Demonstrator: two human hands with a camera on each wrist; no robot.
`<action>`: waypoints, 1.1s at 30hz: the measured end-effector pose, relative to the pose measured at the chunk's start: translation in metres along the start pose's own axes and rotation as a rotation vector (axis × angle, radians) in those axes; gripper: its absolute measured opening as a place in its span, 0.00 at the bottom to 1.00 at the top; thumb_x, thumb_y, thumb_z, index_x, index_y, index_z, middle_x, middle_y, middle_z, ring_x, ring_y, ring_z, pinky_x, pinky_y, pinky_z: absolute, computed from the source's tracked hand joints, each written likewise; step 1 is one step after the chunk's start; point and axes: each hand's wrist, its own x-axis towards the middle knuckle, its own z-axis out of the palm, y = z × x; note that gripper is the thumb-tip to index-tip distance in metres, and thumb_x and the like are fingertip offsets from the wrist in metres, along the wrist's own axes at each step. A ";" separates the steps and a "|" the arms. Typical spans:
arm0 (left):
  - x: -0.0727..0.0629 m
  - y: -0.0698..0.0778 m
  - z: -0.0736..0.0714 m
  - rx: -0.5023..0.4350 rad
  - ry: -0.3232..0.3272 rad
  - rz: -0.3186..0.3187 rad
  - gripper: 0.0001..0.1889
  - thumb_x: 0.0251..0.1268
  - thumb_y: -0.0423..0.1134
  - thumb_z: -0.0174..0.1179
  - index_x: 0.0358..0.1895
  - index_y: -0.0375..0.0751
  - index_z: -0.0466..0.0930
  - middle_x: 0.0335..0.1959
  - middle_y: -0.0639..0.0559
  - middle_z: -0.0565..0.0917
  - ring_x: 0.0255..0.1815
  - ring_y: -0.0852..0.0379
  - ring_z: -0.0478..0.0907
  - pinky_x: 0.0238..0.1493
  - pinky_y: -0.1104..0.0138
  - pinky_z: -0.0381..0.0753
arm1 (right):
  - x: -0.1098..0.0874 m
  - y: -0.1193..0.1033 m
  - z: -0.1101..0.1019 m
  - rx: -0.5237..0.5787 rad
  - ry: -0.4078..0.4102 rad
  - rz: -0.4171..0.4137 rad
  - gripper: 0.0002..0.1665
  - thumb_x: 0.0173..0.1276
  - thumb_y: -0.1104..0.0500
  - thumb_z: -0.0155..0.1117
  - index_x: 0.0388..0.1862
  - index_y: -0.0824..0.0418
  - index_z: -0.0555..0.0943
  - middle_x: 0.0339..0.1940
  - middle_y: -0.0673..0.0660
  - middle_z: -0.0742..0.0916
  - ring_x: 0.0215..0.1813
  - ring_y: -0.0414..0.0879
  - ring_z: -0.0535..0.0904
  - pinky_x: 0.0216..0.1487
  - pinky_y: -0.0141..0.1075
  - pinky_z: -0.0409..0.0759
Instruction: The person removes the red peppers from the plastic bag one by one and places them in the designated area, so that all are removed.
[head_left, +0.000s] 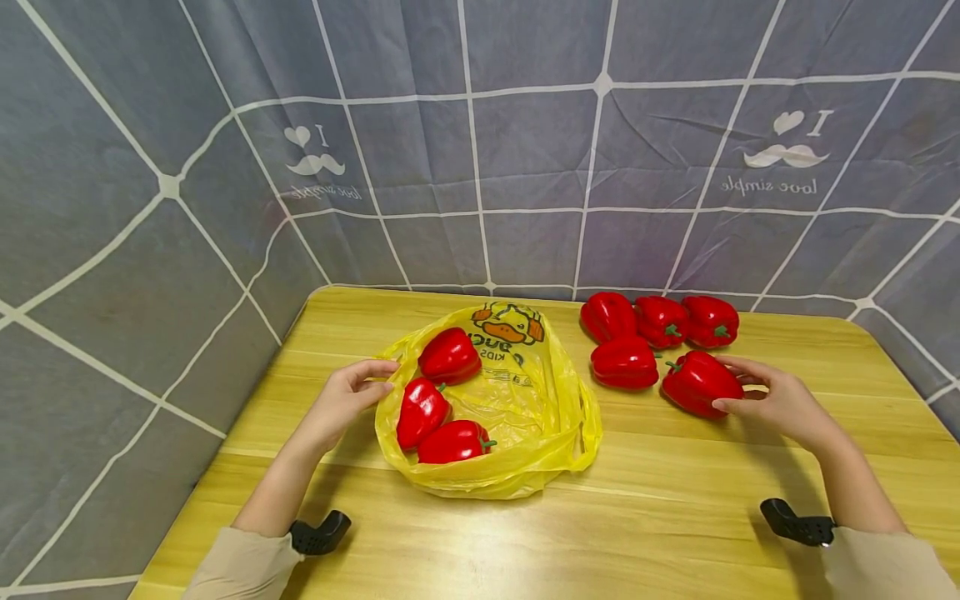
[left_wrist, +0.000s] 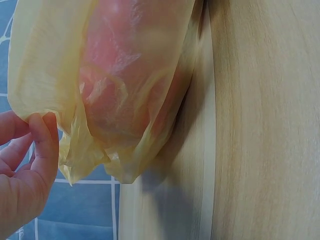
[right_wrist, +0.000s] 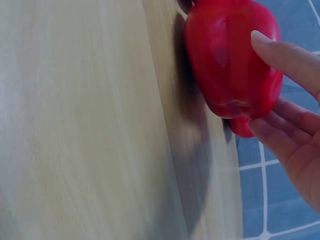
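Observation:
A yellow plastic bag (head_left: 517, 412) printed with a duck lies spread wide on the table, its mouth facing up. Inside it, on the left side, are three red bell peppers (head_left: 450, 357). My left hand (head_left: 339, 408) pinches the bag's left rim between thumb and fingers, as the left wrist view shows at the thin plastic edge (left_wrist: 42, 102). On the right, my right hand (head_left: 783, 404) holds a red bell pepper (head_left: 701, 385) from its right side. In the right wrist view the thumb (right_wrist: 280, 52) lies across that pepper (right_wrist: 232, 60), with the other fingers at its far side.
Several more red bell peppers (head_left: 624, 363) sit grouped at the back right, just left of and behind the held one. A wooden table (head_left: 525, 542) carries everything. Grey-blue cloth (head_left: 540, 167) with white lines hangs behind and on both sides.

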 end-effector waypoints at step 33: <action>-0.001 0.001 0.000 0.001 0.006 -0.007 0.18 0.64 0.28 0.55 0.56 0.24 0.72 0.49 0.34 0.75 0.38 0.59 0.76 0.43 0.73 0.76 | 0.017 0.004 0.016 -0.018 0.109 0.092 0.39 0.55 0.57 0.72 0.63 0.69 0.68 0.56 0.71 0.75 0.41 0.20 0.67 0.36 0.16 0.71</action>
